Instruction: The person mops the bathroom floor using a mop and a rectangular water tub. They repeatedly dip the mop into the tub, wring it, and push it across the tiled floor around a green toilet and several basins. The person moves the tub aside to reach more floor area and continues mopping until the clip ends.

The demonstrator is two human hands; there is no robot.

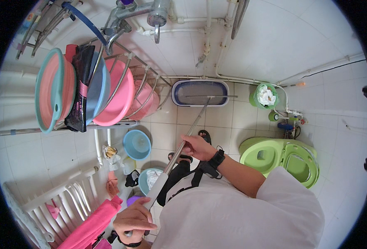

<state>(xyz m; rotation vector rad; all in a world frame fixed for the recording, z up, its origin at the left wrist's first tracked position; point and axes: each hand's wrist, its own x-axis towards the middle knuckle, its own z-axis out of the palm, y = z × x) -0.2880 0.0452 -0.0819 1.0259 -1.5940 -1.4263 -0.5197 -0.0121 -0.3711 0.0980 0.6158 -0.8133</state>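
A long metal pole with a white grip slants across the middle. My right hand, with a black band at the wrist, is closed round its metal shaft. My left hand is at the upper end of the white grip, with some fingers bent round it and others stretched out; part of the grip is hidden there. At the far end, a thin crossbar lies over a long white-and-blue tub with greyish contents, reaching past its right rim.
Coloured basins stand in a metal rack at the upper left. A blue basin and another basin are on the tiled floor to the left. At the right are a green toilet and a lined bin. Wall pipes run above the tub.
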